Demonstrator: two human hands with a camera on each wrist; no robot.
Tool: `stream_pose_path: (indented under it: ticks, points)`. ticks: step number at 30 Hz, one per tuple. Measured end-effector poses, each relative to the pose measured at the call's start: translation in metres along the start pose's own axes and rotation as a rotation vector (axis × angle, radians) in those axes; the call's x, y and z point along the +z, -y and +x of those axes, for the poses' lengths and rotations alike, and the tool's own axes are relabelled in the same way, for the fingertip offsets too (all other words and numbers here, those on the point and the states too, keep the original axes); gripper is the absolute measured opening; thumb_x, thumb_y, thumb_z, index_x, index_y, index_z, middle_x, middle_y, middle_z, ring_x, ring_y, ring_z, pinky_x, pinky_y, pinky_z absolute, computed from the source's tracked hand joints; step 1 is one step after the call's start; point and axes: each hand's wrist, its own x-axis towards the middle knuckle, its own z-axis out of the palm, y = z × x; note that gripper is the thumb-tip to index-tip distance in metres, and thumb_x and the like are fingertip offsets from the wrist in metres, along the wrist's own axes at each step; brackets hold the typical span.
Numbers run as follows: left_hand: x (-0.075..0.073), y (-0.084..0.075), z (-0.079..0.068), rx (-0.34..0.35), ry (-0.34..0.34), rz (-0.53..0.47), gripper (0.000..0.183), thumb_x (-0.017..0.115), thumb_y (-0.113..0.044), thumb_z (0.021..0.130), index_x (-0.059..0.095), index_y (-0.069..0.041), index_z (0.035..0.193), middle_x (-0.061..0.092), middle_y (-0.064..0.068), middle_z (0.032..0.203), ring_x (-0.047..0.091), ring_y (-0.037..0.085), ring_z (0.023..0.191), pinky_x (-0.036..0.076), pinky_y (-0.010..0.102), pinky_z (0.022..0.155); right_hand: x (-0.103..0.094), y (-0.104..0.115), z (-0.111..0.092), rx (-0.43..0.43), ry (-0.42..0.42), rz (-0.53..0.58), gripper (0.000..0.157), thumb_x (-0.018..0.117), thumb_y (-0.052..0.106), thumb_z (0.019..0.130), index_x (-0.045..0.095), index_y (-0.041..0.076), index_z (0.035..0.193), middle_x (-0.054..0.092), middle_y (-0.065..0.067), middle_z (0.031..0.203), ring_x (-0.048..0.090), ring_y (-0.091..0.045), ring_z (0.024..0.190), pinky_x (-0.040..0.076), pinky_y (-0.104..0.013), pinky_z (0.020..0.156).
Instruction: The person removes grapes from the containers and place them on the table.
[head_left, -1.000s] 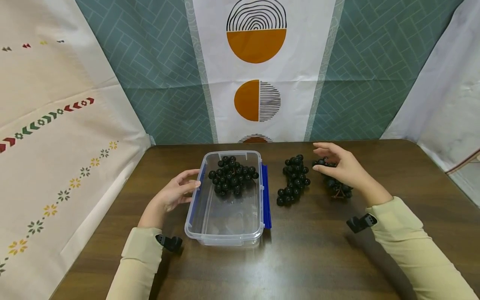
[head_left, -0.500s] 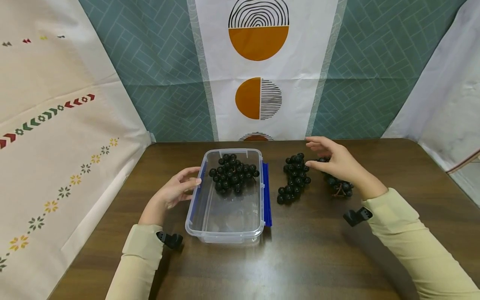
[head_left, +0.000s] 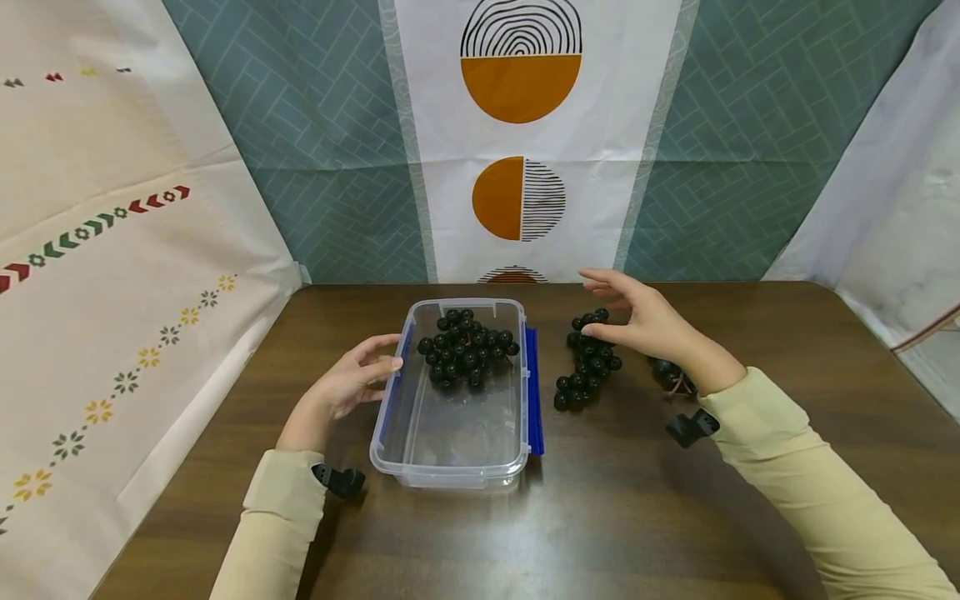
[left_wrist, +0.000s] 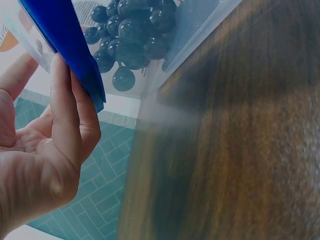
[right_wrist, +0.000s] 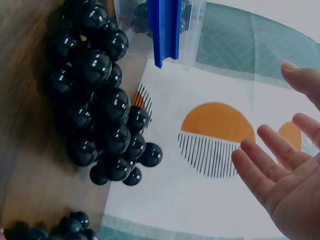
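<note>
A clear plastic food container (head_left: 450,433) with blue side flaps stands on the table, holding a bunch of black grapes (head_left: 461,354) toward its far end. My left hand (head_left: 352,379) holds its left side, thumb at the rim and fingers against the blue flap (left_wrist: 75,50). To the container's right lies a second bunch of grapes (head_left: 588,367), large in the right wrist view. Over that bunch's far end hovers my right hand (head_left: 645,321), thumb and fingers spread apart and holding nothing. A third bunch of grapes (head_left: 667,371) is partly hidden behind the right wrist.
The dark wooden table (head_left: 592,500) ends at a hanging cloth (head_left: 330,167) with a teal pattern and orange half-circles. An embroidered cream cloth (head_left: 150,350) hangs at the left, and a whitish cloth (head_left: 907,208) at the right.
My right hand has moved left, from over the rightmost grape bunch to over the middle one, fingers still spread. The left hand and container have stayed in place.
</note>
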Motion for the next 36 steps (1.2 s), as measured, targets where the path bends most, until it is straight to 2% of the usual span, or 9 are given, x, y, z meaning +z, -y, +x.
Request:
stream_pose_path:
  ticks: [8,14,21,36]
  points:
    - [0.0,-0.001,0.001,0.0,0.004,0.001,0.062,0.061,-0.024,0.094,0.03,-0.015,0.147,0.052,0.004,0.11,0.059,0.016,0.094,0.054,0.033,0.078,0.005,0.007,0.009,-0.039,0.03,0.002,0.072,0.073,0.01,0.083,0.037,0.008,0.145,0.044,-0.019,0.142,0.045,-0.037,0.126,0.041,-0.054,0.098]
    - [0.001,-0.003,-0.001,-0.002,0.001,0.006,0.061,0.06,-0.024,0.094,0.03,-0.016,0.147,0.052,0.006,0.113,0.059,0.018,0.097,0.054,0.034,0.079,0.009,0.013,0.016,-0.037,0.071,0.026,0.074,0.073,0.012,0.084,0.034,0.009,0.147,0.038,-0.016,0.147,0.04,-0.037,0.131,0.038,-0.054,0.102]
    - [0.001,-0.004,-0.002,0.001,0.004,0.008,0.062,0.061,-0.025,0.094,0.029,-0.014,0.147,0.051,0.005,0.111,0.059,0.014,0.092,0.053,0.032,0.078,0.016,0.025,0.026,-0.053,0.115,0.042,0.077,0.074,0.012,0.083,0.033,0.007,0.147,0.036,-0.017,0.148,0.038,-0.037,0.132,0.036,-0.054,0.104]
    - [0.002,-0.003,-0.002,-0.019,-0.008,-0.016,0.061,0.061,-0.023,0.094,0.031,-0.016,0.146,0.052,0.004,0.11,0.059,0.014,0.091,0.054,0.033,0.078,0.036,0.04,0.042,-0.102,0.206,-0.025,0.084,0.079,0.018,0.079,0.032,0.007,0.147,0.039,-0.017,0.146,0.039,-0.034,0.131,0.035,-0.052,0.105]
